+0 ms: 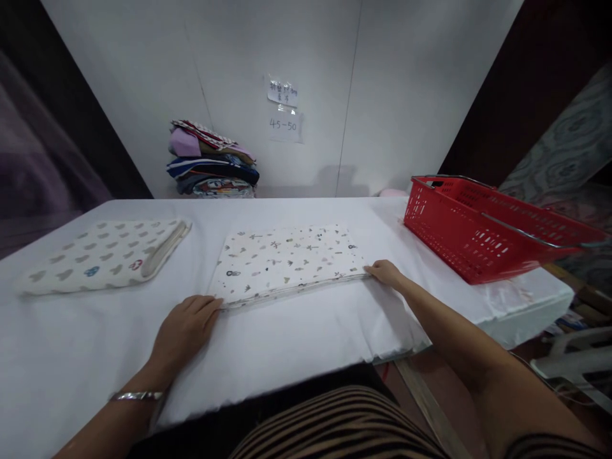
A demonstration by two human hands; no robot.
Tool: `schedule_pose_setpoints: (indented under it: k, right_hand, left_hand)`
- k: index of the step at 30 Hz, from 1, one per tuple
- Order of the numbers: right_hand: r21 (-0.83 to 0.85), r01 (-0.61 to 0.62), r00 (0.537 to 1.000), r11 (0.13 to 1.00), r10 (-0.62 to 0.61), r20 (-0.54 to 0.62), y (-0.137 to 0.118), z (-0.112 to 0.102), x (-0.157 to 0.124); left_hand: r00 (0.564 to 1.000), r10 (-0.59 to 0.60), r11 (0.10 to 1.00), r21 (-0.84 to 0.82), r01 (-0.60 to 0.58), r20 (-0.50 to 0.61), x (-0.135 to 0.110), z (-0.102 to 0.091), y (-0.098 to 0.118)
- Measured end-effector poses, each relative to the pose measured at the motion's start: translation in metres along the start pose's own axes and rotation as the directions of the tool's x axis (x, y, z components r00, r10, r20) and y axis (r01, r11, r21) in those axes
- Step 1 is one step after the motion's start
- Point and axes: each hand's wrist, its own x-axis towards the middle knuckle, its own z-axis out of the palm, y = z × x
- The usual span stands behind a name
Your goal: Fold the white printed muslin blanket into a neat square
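Observation:
A white cloth with small grey and brown prints lies folded flat in layers on the white-covered table. At its near left corner, my left hand pinches the edge between thumb and fingers. My right hand grips the near right corner the same way. The near fold runs between both hands, slightly higher on the right. Left of my left hand lies a second folded cloth, cream with grey heart shapes, apart from the first.
A red plastic basket with metal handles stands on the table at the right. Behind the table's far edge rises a stack of folded fabrics. Paper signs hang on the wall. A white stool is at the lower right.

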Motion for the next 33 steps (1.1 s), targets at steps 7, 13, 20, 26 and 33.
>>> schedule_pose_setpoints:
  k: [7, 13, 20, 26, 33]
  right_hand:
    - [0.039, -0.038, 0.998, 0.999, 0.036, 0.050, 0.005, 0.001, 0.008]
    - [-0.003, -0.057, 0.997, 0.998, 0.057, 0.049, 0.009, 0.001, 0.004]
    - [-0.110, -0.024, 0.995, 0.994, 0.034, 0.092, 0.001, -0.004, 0.004]
    - [-0.126, 0.004, 0.991, 0.992, 0.013, 0.135, -0.004, -0.004, 0.005]
    - [-0.082, 0.033, 0.989, 0.996, -0.021, 0.147, 0.000, 0.000, 0.004]
  left_hand:
    - [1.000, 0.006, 0.999, -0.040, -0.006, 0.021, 0.001, 0.001, -0.001]
    - [0.999, -0.027, 0.993, -0.112, 0.031, 0.038, -0.001, 0.002, -0.002]
    - [0.901, -0.373, 0.856, -0.291, 0.426, 0.222, 0.009, -0.010, 0.006]
    - [0.661, -0.658, 0.625, -0.229, 0.747, 0.361, 0.031, -0.016, 0.014]
    - [0.469, -0.709, 0.499, -0.095, 0.861, 0.526, 0.038, -0.016, 0.003]
